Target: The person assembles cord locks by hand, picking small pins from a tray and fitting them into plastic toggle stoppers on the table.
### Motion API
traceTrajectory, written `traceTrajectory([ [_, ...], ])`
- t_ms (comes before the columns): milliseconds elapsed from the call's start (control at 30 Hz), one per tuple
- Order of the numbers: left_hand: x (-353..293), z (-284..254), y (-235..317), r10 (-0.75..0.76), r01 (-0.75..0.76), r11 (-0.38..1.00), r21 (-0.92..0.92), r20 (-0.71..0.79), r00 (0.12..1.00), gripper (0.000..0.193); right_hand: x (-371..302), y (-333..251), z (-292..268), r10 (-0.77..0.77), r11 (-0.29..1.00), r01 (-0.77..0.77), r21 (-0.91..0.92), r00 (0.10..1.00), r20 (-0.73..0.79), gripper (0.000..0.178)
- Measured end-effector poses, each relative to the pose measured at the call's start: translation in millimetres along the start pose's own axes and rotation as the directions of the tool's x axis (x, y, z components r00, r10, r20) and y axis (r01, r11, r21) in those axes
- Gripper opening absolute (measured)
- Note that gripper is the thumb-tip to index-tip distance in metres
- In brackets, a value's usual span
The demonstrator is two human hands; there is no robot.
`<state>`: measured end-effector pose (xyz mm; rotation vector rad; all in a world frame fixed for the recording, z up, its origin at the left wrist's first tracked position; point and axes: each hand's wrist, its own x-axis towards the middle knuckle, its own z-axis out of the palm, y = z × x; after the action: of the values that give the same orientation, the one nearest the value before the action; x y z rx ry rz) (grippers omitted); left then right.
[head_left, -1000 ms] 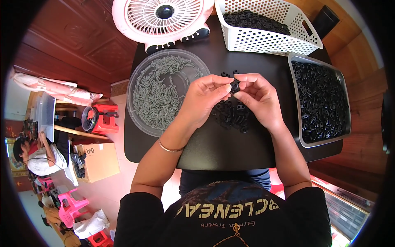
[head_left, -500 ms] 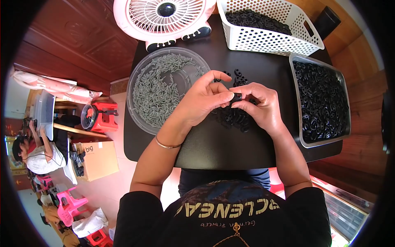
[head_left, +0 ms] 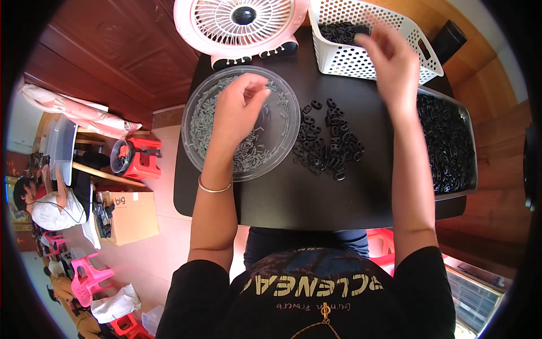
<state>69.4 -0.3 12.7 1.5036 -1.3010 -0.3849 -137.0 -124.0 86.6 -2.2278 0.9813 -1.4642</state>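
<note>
- Head view: hands have split; half a second ago both worked one small black part between the fingertips.
- Left hand (head_left: 240,107) now over the round tub (head_left: 282,127) of grey-green pins (head_left: 248,157), thumb and fingers curled inward; can't tell if anything's pinched.
- Right hand (head_left: 396,68) has swung up to the white basket (head_left: 349,63), motion-blurred; grip unreadable.
- Loose black pieces (head_left: 335,130) sit on the table (head_left: 305,198), between tub and metal tray (head_left: 473,144); more in basket and tray.
- My read: two-handed work on that part is over; its current spot isn't clear.

glossy black pieces (head_left: 336,131), clear plastic tub (head_left: 280,131), smooth plastic basket (head_left: 347,60)
</note>
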Motion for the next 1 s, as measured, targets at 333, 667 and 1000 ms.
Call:
traceTrajectory([
  [333,-8.5,1.6,-17.2,0.104,-0.199,0.815,0.544,0.201,0.974,0.012,-50.6,13.5,1.6,0.019,0.987,-0.064,0.145,0.955,0.295,0.023],
  [667,-7.0,16.5,-27.5,0.164,-0.194,0.744,0.639,0.106,0.981,0.006,-88.4,28.1,-6.9,0.184,0.941,-0.286,0.182,0.882,0.433,0.017],
  [1000,-6.7,18.2,-24.3,0.069,-0.12,0.734,0.668,0.102,0.992,0.007,-92.4,25.6,-0.3,-0.054,0.998,0.054,0.018,0.787,0.615,0.011],
])
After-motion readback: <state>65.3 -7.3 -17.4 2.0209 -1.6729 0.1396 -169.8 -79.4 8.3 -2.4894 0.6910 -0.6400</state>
